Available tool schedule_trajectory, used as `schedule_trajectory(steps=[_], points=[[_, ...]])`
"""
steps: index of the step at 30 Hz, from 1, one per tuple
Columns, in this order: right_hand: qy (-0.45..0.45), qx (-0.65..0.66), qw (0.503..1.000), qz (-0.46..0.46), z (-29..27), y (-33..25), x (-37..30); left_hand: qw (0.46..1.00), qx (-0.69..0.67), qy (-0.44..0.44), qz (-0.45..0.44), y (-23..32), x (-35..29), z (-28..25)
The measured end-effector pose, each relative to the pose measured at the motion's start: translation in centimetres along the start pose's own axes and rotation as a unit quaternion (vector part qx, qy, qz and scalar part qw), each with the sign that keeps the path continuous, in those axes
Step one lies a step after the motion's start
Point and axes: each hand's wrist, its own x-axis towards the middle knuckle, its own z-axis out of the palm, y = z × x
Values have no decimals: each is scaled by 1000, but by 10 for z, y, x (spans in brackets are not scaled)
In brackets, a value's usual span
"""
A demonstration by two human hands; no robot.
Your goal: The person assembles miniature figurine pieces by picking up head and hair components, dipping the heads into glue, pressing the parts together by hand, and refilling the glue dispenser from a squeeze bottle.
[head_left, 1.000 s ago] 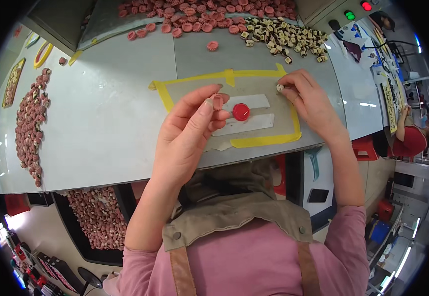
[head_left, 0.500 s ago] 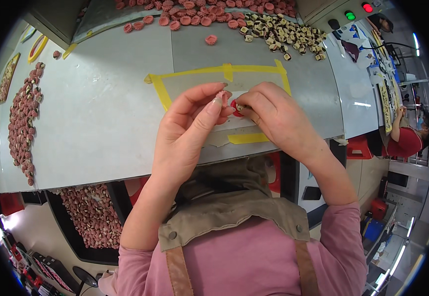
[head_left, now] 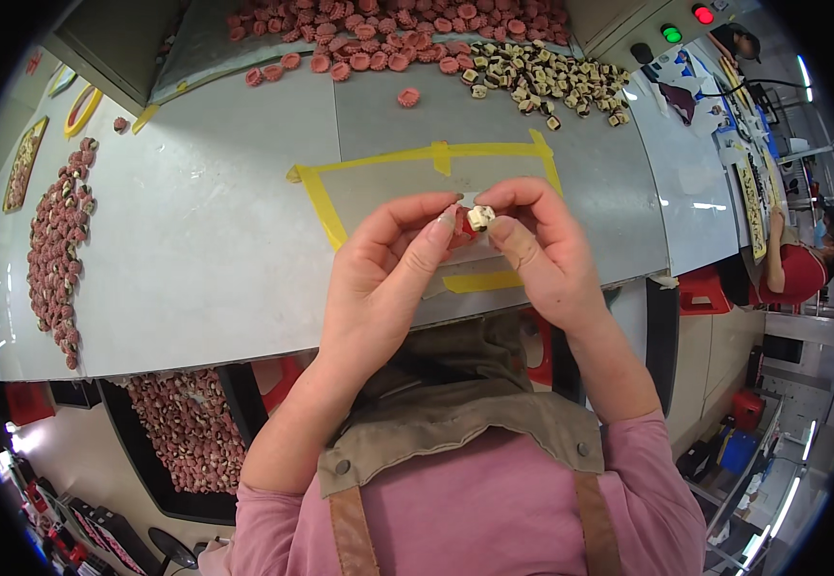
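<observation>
Over the taped area of the table, my left hand [head_left: 393, 259] pinches a small pink scalloped cup [head_left: 457, 228], its rim facing my other hand. Between the thumb and fingers of my right hand [head_left: 549, 259] is a small cream-and-dark block [head_left: 480, 218], held right beside the cup. Something red shows between the two pieces, partly hidden by my fingers. Beyond my hands lies a single pink cup [head_left: 408, 97]. More pink cups [head_left: 369, 43] are heaped at the back, next to a pile of cream-and-dark blocks [head_left: 551, 79].
Yellow tape [head_left: 379, 161] frames the work spot. A long cluster of finished-looking pink pieces [head_left: 57, 250] lies at the left. Below the table edge a black tray [head_left: 139, 461] holds many more. At the far right a person in red [head_left: 803, 269] works at another table.
My right hand has lifted and turned, bringing the block up into view against the cup. My left hand has shifted slightly right and down, turning the cup toward it.
</observation>
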Motion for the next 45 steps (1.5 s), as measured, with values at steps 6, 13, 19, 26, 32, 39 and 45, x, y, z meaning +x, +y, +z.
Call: schedule_trajectory(steps=[6, 13, 19, 26, 32, 39, 45], points=[[18, -170, 978, -122, 9, 7, 5, 1000, -1, -2, 12, 0, 0, -2], [56, -255, 936, -236, 14, 10, 2, 998, 44, -19, 33, 1, -2, -12], [1, -209, 952, -225, 10, 17, -4, 997, 55, -47, -4, 10, -6, -7], [17, -275, 923, -267, -14, 26, -13, 963, 233, -21, 137, -22, -6, 23], [-18, -275, 924, -265, -31, 10, -11, 957, 266, -19, 116, -8, -5, 29], [150, -385, 882, -227, -137, 7, 23, 616, 741, 152, 219, 59, 8, -62], [155, -430, 858, -235, -161, 29, 42, 559, 785, 108, 245, 80, 50, -60]])
